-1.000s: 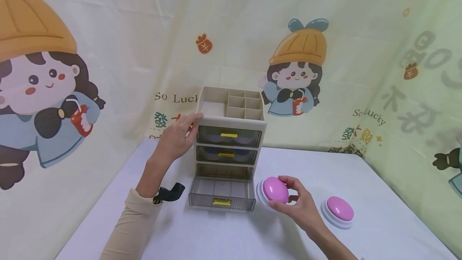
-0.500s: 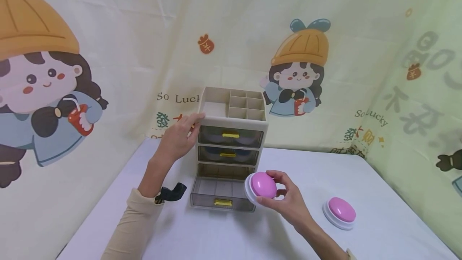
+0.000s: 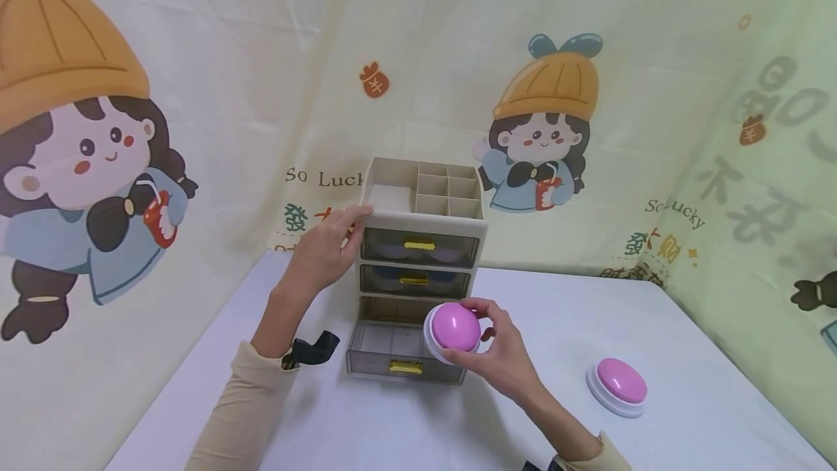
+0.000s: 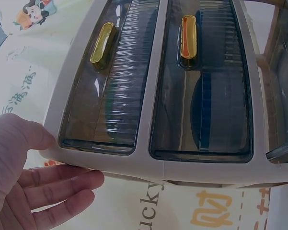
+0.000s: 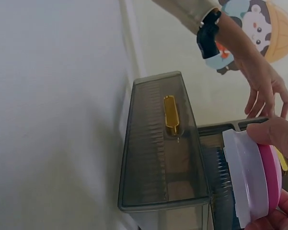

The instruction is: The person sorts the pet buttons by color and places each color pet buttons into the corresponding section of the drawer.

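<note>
A beige desktop drawer cabinet (image 3: 418, 220) stands with its smoky clear bottom drawer (image 3: 373, 365) pulled out. My left hand (image 3: 323, 246) holds the cabinet's top left corner, thumb and fingers on either side of the edge in the left wrist view. In my right hand (image 3: 503, 355), a pink-domed round button with a white base (image 3: 455, 327) is pinched by the rim, tilted, raised over the right part of the open drawer. The right wrist view shows the white base (image 5: 249, 177) facing the cabinet. Another pink button (image 3: 617, 384) sits on the table at the right.
Yellow handles mark the two closed upper drawers (image 3: 415, 278), where bluish and other round shapes show dimly. An open divided tray (image 3: 392, 191) tops the cabinet. A printed cloth (image 3: 418, 57) hangs behind the white table (image 3: 543, 304).
My right hand has lifted the pink button off the table beside the drawer and carried it left and up, over the open drawer. My left hand has stayed on the cabinet corner.
</note>
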Demonstrator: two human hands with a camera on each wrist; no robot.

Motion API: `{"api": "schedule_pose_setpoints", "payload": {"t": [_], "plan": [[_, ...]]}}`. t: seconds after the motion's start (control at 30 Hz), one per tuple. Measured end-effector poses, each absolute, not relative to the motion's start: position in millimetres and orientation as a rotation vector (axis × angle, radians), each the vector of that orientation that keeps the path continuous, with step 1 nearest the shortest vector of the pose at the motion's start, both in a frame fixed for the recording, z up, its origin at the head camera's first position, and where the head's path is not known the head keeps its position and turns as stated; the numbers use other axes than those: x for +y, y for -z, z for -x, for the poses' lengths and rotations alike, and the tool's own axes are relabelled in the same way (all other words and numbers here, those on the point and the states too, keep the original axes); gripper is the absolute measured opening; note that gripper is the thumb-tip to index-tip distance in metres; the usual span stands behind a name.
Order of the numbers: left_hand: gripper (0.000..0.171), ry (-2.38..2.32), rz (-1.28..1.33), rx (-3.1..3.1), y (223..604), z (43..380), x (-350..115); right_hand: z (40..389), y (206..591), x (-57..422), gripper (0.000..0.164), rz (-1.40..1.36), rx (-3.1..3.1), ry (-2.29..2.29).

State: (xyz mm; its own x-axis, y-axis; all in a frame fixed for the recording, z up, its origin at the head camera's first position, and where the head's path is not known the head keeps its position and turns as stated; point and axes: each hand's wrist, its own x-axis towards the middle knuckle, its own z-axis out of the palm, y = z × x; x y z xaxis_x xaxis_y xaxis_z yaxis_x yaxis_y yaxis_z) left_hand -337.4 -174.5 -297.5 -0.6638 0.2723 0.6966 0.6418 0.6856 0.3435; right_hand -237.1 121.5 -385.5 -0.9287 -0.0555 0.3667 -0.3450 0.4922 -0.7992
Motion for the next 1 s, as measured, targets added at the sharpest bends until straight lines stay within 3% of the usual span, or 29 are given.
{"api": "schedule_pose_setpoints", "payload": {"t": [1.0], "plan": [[0.035, 0.774, 0.700, -2.263, 298.1, 338.5, -173.8, 264.0, 384.4, 74.5, 0.074, -0.508, -2.457, -1.470]]}}
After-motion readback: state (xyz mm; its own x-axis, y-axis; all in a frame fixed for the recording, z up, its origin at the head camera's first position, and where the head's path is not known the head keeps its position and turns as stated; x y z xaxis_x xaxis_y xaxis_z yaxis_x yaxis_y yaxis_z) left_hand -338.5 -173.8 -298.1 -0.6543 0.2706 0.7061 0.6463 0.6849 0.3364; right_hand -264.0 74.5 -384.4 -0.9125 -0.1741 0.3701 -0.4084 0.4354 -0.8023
